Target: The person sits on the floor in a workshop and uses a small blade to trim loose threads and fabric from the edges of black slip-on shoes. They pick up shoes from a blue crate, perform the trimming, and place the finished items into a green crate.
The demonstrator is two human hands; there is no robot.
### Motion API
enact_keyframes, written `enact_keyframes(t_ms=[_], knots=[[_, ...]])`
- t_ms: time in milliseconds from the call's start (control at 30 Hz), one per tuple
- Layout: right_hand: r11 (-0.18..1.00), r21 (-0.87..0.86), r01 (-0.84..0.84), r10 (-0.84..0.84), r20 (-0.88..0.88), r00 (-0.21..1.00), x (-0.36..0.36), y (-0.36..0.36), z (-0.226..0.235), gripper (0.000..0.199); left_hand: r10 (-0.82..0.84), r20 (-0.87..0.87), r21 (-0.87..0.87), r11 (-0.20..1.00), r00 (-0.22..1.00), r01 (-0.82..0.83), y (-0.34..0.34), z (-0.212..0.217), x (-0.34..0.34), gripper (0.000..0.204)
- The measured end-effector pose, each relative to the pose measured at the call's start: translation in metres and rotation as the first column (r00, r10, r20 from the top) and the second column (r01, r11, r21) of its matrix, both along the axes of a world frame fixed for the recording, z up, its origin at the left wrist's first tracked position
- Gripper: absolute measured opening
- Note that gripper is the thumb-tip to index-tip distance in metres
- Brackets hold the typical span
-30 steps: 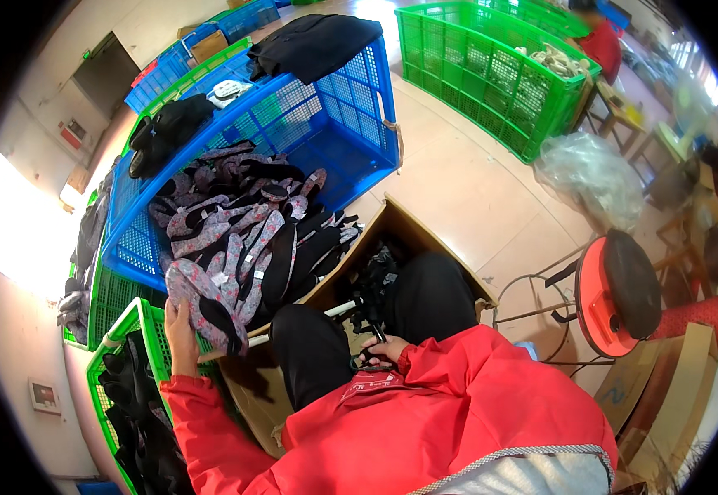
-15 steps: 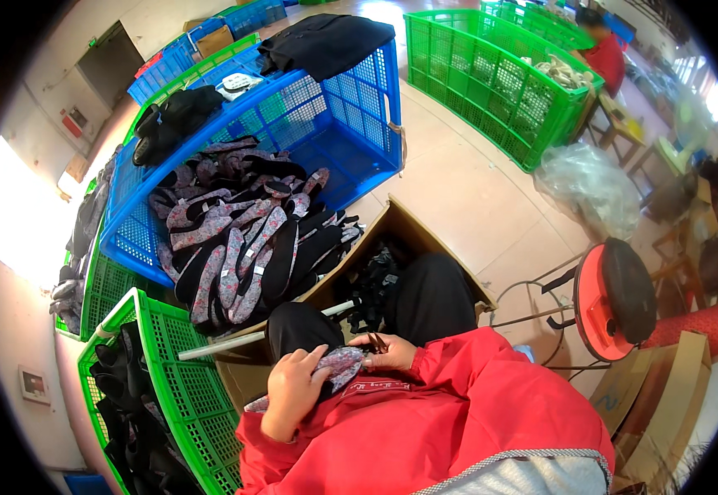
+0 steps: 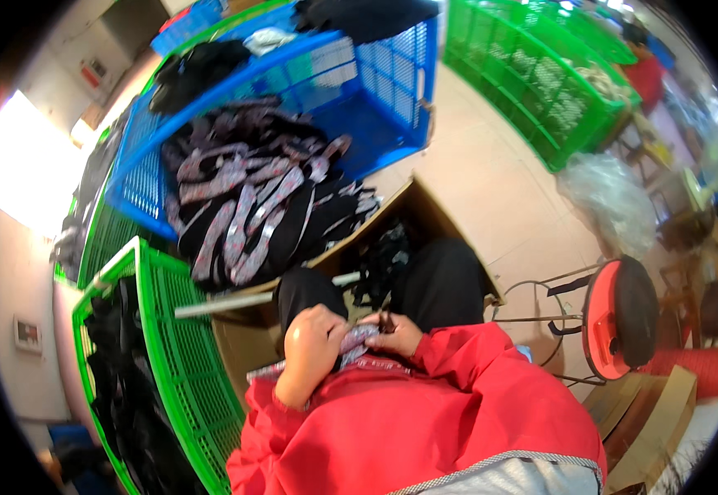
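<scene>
Close handwork seems underway — left hand (image 3: 314, 345) and right hand (image 3: 399, 336) gripping the near floral piece (image 3: 361, 333), the right also a dark object (image 3: 387, 322) — apparently needing steadiness.

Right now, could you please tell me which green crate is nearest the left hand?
The green crate at lower left, holding black items; the other green crates stand farther from the left hand, beyond this crate or at upper right.
</scene>
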State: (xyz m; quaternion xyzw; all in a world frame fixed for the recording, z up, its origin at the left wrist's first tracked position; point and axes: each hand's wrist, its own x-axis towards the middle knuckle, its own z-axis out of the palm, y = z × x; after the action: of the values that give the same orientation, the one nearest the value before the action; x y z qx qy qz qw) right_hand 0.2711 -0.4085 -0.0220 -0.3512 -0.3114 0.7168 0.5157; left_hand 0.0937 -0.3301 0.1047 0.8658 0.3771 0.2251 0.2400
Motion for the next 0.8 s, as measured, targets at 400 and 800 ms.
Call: enact_keyframes(t_ms=[400, 800], knots=[[0.985, -0.169, 0.044, -0.045, -0.002, 0.999, 0.003, 0.002, -0.001, 0.037, 0.15, 0.052, -0.326, 0.937, 0.987, -0.126, 0.017, -0.022, -0.004, 0.013], [0.991, -0.127, 0.051, -0.047, 0.041, 0.998, 0.002, 0.006, 0.002, 0.037, 0.347, 0.162, -0.804, 0.589, 0.924, -0.081, 0.025, -0.046, -0.014, 0.021]])
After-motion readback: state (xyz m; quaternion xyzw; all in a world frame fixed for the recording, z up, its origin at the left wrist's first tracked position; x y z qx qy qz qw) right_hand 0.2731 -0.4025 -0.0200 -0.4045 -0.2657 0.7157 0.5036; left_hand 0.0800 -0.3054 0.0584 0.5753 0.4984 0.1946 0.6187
